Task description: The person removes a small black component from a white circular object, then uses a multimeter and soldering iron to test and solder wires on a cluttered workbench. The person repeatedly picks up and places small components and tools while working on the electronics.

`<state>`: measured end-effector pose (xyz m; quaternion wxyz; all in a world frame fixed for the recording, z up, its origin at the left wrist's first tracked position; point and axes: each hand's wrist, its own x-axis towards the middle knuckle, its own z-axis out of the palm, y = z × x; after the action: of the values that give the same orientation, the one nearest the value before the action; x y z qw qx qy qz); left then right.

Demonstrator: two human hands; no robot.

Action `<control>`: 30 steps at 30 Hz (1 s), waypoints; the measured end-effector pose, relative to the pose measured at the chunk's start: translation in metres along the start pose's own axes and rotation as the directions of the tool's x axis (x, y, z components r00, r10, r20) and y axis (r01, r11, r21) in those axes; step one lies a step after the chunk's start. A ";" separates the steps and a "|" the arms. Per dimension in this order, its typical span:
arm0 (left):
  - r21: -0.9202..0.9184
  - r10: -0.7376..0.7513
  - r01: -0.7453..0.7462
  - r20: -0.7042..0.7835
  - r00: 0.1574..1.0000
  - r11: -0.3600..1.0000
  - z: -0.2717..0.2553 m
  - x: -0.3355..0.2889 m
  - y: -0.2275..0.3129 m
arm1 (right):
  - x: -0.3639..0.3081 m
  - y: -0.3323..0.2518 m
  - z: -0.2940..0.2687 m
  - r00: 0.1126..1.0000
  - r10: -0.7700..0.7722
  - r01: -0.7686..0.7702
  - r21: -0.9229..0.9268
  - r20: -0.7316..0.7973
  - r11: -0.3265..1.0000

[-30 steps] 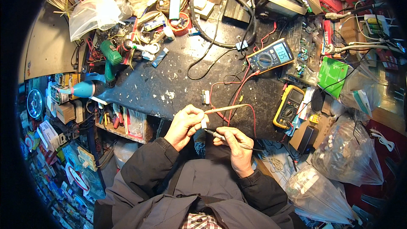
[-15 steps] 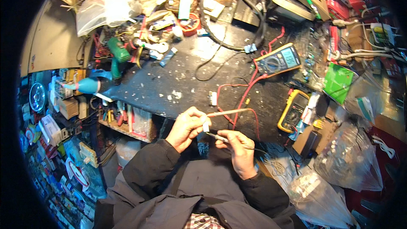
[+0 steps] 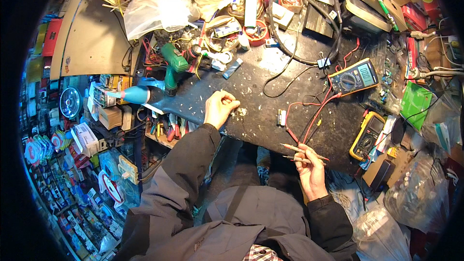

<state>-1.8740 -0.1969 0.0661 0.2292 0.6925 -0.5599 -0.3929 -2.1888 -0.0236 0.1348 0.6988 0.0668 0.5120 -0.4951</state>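
My left hand point(image 3: 221, 109) is over the front edge of the dark workbench, its thumb and fingertips pinched together. Whatever is between them, if anything, I cannot make out; pale crumbs point(image 3: 240, 111) lie just beside the fingertips. In my right hand point(image 3: 311, 174), two thin meter probes point(image 3: 293, 149) are held together between the fingers, tips pointing left. Red and dark leads run from them toward the multimeter point(image 3: 355, 77) with the lit display. A small white part point(image 3: 281, 117) rests on the bench between my hands.
A yellow multimeter point(image 3: 367, 135) lies at the bench's right side. Behind my left hand stand a green power drill point(image 3: 173, 63) and a blue cone-shaped bottle point(image 3: 135, 94). A thick black cable point(image 3: 295, 55) loops across the back. Plastic bags point(image 3: 415, 188) crowd the right.
My hands have moved apart, the left one up over the bench and away from the probes. Both probes are now together in my right hand. The whole view has shifted.
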 end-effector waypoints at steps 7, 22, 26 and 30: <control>0.034 -0.049 0.052 -0.073 0.996 0.998 0.010 -0.005 0.016 | -0.005 0.001 -0.015 1.000 -0.010 0.011 0.015 -0.017 1.000; 0.123 0.419 -0.474 0.315 0.852 0.872 0.091 -0.049 0.055 | -0.008 -0.004 -0.017 0.999 -0.028 0.027 -0.027 -0.022 0.999; -0.337 0.087 0.056 0.393 0.915 0.940 0.076 -0.062 0.054 | -0.006 -0.006 -0.013 0.999 -0.030 0.030 -0.026 0.018 0.999; -0.541 -0.175 0.566 0.609 0.774 0.622 0.048 -0.088 0.064 | -0.009 -0.010 -0.003 0.995 -0.060 0.066 -0.069 0.084 0.995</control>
<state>-1.9562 -0.1242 0.1112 0.2301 0.5295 -0.2450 -0.7789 -2.1984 -0.0216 0.1448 0.7050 0.0051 0.5024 -0.5005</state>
